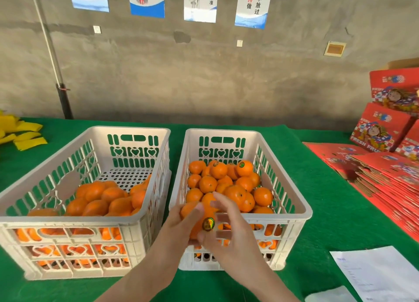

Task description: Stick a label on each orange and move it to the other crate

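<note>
Two white plastic crates stand side by side on the green table. The left crate holds several plain oranges. The right crate holds several oranges, some with round dark labels. My left hand grips an orange over the near rim of the right crate. A round gold and green label sits on that orange. My right hand hovers just right of it, thumb beside the label, fingers spread and blurred.
Flat red fruit cartons are stacked at the right, more stand behind them. A white paper sheet lies at the near right. Yellow strips lie at the far left. A grey wall with posters rises behind the table.
</note>
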`<state>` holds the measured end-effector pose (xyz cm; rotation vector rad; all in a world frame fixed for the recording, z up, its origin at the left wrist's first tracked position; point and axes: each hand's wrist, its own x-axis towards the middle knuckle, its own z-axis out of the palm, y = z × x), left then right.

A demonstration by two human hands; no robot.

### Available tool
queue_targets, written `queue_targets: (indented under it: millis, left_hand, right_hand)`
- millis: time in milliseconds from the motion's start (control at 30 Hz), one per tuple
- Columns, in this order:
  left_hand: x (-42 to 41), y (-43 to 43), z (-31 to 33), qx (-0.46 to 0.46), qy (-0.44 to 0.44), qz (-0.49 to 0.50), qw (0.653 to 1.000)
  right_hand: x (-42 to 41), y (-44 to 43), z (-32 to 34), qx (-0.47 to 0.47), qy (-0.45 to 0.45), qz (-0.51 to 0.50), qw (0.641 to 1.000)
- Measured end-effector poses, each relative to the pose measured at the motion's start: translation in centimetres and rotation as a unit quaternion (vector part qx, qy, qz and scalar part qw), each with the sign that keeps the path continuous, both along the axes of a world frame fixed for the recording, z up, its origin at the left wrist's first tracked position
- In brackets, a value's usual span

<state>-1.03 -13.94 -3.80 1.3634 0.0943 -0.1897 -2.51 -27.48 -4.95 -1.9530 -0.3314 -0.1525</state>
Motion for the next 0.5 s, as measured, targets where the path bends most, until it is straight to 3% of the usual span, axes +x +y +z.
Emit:
queue_targets:
  millis: [67, 200, 267, 333, 400, 433, 500]
  left_hand:
    - [0.1, -0.7, 0.1, 0.057, -0.019, -0.006, 0.998]
    - [2.6, -0.7, 1.4, 0.183, -0.184, -0.061, 0.964]
    - [5.9, -0.7, 0.9, 0.348, -0.247, -0.009, 0.905]
    - [8.6, -0.9, -0.1, 0.505, -0.235, -0.015, 0.83]
    - [9.6, -1.2, -1.4, 0.59, -0.221, -0.048, 0.775]
    - [9.7, -1.2, -2.0, 0.611, -0.221, -0.054, 0.758]
    - [9.9, -1.0, -2.5, 0.606, -0.222, -0.046, 0.762]
  right_hand:
    - [0.1, 0.0, -0.2, -0.004, -0.027, 0.016, 0.999]
    - [2.5, -1.0, 0.9, 0.016, -0.044, -0.038, 0.998]
    - [5.4, -2.4, 2.0, -0.013, -0.04, -0.074, 0.996]
    - [9.8, -4.1, 2.9, -0.061, -0.029, -0.123, 0.99]
    - [14.5, -5.8, 3.2, -0.122, 0.003, -0.166, 0.979]
    - [16.6, -6.4, 3.0, -0.156, 0.025, -0.18, 0.971]
    - [20.3, -7.5, 1.7, -0.233, 0.073, -0.198, 0.949]
